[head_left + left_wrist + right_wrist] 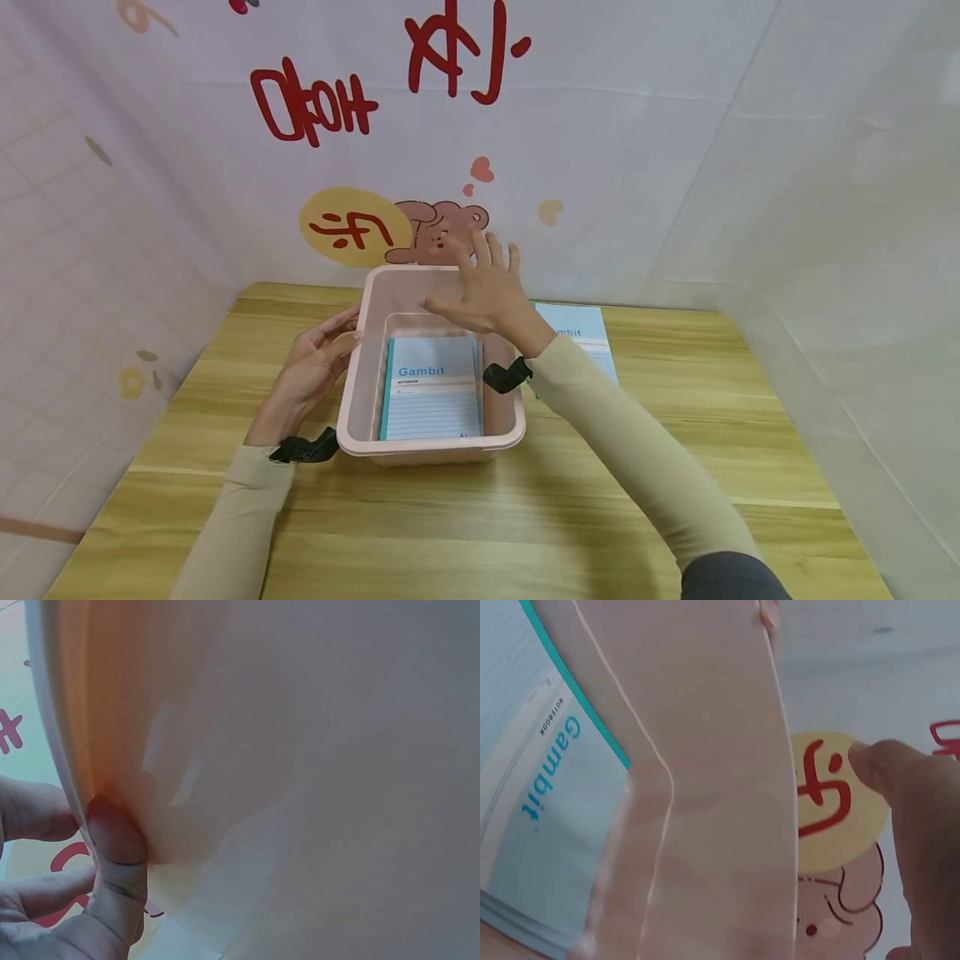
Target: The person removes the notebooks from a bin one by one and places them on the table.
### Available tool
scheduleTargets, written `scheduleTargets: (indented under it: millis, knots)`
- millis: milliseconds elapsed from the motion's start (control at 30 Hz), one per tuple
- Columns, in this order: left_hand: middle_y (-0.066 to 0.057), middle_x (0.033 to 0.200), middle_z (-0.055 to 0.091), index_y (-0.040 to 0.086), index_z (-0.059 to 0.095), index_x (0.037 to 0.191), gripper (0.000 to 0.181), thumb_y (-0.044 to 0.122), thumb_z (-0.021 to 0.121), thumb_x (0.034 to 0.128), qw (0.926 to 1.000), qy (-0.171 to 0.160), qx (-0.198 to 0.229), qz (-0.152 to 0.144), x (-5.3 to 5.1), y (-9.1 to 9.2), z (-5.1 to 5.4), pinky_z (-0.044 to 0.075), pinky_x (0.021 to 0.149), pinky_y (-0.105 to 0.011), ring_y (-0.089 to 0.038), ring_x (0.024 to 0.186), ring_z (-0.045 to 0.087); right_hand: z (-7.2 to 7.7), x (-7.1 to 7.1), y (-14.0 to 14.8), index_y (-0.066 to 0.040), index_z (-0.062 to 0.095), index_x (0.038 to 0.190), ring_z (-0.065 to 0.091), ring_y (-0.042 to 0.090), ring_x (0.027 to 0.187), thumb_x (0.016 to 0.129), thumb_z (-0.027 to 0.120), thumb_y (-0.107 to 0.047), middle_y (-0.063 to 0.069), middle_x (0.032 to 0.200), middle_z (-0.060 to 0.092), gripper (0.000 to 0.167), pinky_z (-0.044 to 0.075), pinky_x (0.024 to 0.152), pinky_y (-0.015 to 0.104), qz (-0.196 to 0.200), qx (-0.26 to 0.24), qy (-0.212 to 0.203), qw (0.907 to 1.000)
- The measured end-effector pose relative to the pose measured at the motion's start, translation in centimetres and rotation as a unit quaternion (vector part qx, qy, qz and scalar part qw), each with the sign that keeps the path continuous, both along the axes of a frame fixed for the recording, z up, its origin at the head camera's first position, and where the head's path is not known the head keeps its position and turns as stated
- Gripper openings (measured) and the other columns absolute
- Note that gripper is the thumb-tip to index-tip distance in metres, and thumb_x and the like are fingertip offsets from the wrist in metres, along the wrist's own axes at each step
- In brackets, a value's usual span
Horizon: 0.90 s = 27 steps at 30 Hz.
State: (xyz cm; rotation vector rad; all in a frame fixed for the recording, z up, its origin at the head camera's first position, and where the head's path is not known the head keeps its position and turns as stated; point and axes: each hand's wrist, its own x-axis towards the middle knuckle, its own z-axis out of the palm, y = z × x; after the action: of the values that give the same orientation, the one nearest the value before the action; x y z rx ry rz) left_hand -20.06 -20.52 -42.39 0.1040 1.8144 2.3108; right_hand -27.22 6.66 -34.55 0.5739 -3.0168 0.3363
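Observation:
A pale pink plastic bin (pixel 431 447) stands on the wooden table, with a small stack of light blue "Gambit" notebooks (pixel 431 396) inside it. My left hand (pixel 318 358) holds the bin's left side by the rim; in the left wrist view its thumb (pixel 118 836) and fingertips bear on the edge. Over the bin's far right part is my right hand (pixel 487 296), fingers spread and nothing held. The right wrist view shows its thumb (pixel 922 825) apart from the bin wall (pixel 727 787), with the notebook stack (pixel 547 795) lying inside.
More Gambit notebooks (pixel 581 329) lie on the table to the right of the bin, partly covered by the right forearm. A white printed sheet (pixel 622 167) rises behind the table (pixel 675 467), and pale sheets stand at both sides.

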Motion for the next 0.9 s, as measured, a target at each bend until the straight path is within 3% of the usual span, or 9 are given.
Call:
scheduleTargets:
  millis: [200, 333, 600, 700, 800, 900]
  knots:
    - [-0.004, 0.132, 0.050, 0.003, 0.031, 0.161, 0.066, 0.011, 0.062, 0.1027, 1.0000, 0.002, 0.006, -0.001, 0.0, 0.0, 0.0, 0.058, 0.088, -0.016, -0.006, 0.106, 0.063, -0.6, 0.5, -2.2, -0.034, 0.007, 0.164, 0.010, 0.042, 0.158, 0.087, 0.051, -0.081, 0.014, 0.172, 0.010, 0.100, 0.004, 0.123, 0.073, -0.012, 0.026, -0.014, 0.9995]
    - [-0.003, 0.132, 0.050, 0.004, 0.031, 0.161, 0.067, 0.011, 0.063, 0.1024, 1.0000, 0.001, 0.007, -0.001, 0.0, 0.0, 0.0, 0.057, 0.087, -0.015, -0.006, 0.106, 0.062, -1.0, 0.9, -3.3, -0.033, 0.011, 0.165, 0.022, 0.042, 0.153, 0.085, 0.051, -0.084, 0.014, 0.169, 0.020, 0.103, 0.013, 0.121, 0.075, -0.016, 0.046, -0.006, 0.9988]
    - [-0.005, 0.130, 0.051, 0.004, 0.031, 0.161, 0.067, 0.012, 0.063, 0.1025, 0.9999, 0.000, 0.016, -0.001, -0.1, 0.2, -0.1, 0.058, 0.086, -0.016, -0.006, 0.101, 0.064, -1.5, 1.8, -4.8, -0.032, 0.027, 0.161, 0.038, 0.031, 0.139, 0.084, 0.046, -0.086, 0.007, 0.158, 0.037, 0.096, 0.038, 0.112, 0.060, -0.001, 0.063, -0.012, 0.9980]
    - [-0.005, 0.130, 0.052, 0.004, 0.030, 0.161, 0.067, 0.011, 0.062, 0.1028, 0.9998, 0.002, 0.019, -0.003, -0.1, 0.2, -0.1, 0.058, 0.086, -0.016, -0.005, 0.101, 0.065, -2.0, 1.9, -5.2, -0.033, 0.036, 0.155, 0.047, 0.024, 0.128, 0.086, 0.045, -0.083, 0.001, 0.144, 0.048, 0.086, 0.042, 0.106, 0.054, -0.002, 0.081, 0.007, 0.9967]
    - [-0.005, 0.130, 0.052, 0.005, 0.030, 0.161, 0.067, 0.012, 0.062, 0.1028, 0.9998, 0.002, 0.017, -0.004, -0.1, 0.2, -0.1, 0.058, 0.087, -0.016, -0.005, 0.103, 0.064, -2.5, 1.8, -5.6, -0.032, 0.051, 0.140, 0.052, 0.019, 0.115, 0.084, 0.046, -0.080, -0.005, 0.128, 0.056, 0.074, 0.046, 0.100, 0.050, -0.004, 0.098, 0.028, 0.9948]
    - [-0.003, 0.130, 0.052, 0.005, 0.030, 0.161, 0.067, 0.013, 0.063, 0.1028, 0.9999, 0.003, 0.013, -0.001, 0.0, 0.2, -0.1, 0.058, 0.089, -0.016, -0.005, 0.104, 0.064, -3.3, 1.6, -6.0, -0.028, 0.054, 0.132, 0.051, 0.020, 0.117, 0.082, 0.051, -0.079, -0.004, 0.130, 0.055, 0.072, 0.046, 0.104, 0.053, 0.002, 0.106, 0.009, 0.9944]
